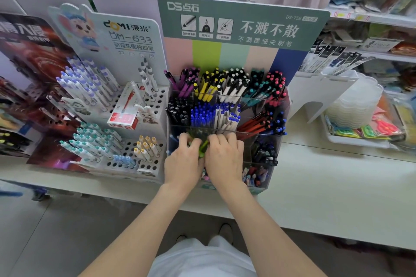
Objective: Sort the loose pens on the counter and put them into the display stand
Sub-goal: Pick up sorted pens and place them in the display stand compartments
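Forearms: both of mine reach forward and converge over the tabletop (pixel 337 186) edge.
Stand: display stand (pixel 244 22) upright on it, compartments packed with pens.
Left: left grip (pixel 183 159) knuckles up, fingers curled onto the green pens (pixel 203 148).
Right: right grip (pixel 224 157) knuckles up, curled on them too, just beside the left.
Pens: long axis points away from me, tilted slightly right; they sit between both grips, at the stand's front middle compartment.

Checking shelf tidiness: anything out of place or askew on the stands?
Yes. A red pen box lies tilted across the holed white stand, covering its holes. In the clear display stand, the orange-red pens lean sideways, unlike the upright blue pens. The left hand and right hand grip green pens.
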The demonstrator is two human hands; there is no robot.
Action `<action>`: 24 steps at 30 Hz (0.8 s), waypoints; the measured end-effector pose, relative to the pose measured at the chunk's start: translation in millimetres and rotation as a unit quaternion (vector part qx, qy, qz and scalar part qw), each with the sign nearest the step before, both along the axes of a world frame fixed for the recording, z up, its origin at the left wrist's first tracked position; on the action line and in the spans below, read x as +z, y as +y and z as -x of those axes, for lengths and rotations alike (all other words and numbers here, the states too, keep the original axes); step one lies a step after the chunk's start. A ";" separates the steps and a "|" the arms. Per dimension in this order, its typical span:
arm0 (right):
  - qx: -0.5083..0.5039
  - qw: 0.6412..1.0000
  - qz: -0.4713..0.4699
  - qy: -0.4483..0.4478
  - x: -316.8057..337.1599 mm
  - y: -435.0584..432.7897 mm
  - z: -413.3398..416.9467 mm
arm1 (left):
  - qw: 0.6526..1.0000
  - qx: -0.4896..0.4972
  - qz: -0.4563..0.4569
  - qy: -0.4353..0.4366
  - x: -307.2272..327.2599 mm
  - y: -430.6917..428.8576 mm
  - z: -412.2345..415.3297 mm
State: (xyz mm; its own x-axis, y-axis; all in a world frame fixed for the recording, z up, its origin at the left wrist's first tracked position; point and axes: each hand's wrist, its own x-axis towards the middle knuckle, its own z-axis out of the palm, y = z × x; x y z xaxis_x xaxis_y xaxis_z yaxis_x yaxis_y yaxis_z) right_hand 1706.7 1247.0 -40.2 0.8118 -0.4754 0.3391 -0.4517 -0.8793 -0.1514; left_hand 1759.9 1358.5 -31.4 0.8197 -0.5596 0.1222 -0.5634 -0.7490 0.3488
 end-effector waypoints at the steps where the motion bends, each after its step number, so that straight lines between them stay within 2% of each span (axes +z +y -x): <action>1: 0.010 1.000 -0.011 -0.004 -1.2 0.0 0.5 | 1.000 -0.002 0.008 -0.003 -1.8 -0.6 -1.1; 8: 0.111 0.992 -0.057 0.034 4.5 0.8 5.8 | 0.995 0.072 0.055 -0.043 -5.1 12.3 -11.7; 14: 0.212 0.970 -0.085 0.083 8.3 13.5 -5.8 | 0.990 0.043 0.132 -0.005 -1.0 28.1 -18.4; 17: 0.169 0.976 -0.125 0.049 5.4 9.4 -10.7 | 0.988 0.044 0.144 -0.036 -3.3 38.9 -22.5; 19: 0.155 0.983 -0.073 0.069 0.8 8.3 -12.2 | 0.986 0.065 0.144 -0.051 -6.4 45.5 -24.5; 21: 0.156 0.985 -0.030 0.073 -3.3 7.9 -13.1 | 0.985 0.090 0.146 -0.034 -9.0 50.1 -27.2; 24: 0.129 0.990 -0.031 0.047 -3.8 8.8 -12.9 | 0.983 0.089 0.161 0.025 -8.9 51.9 -31.3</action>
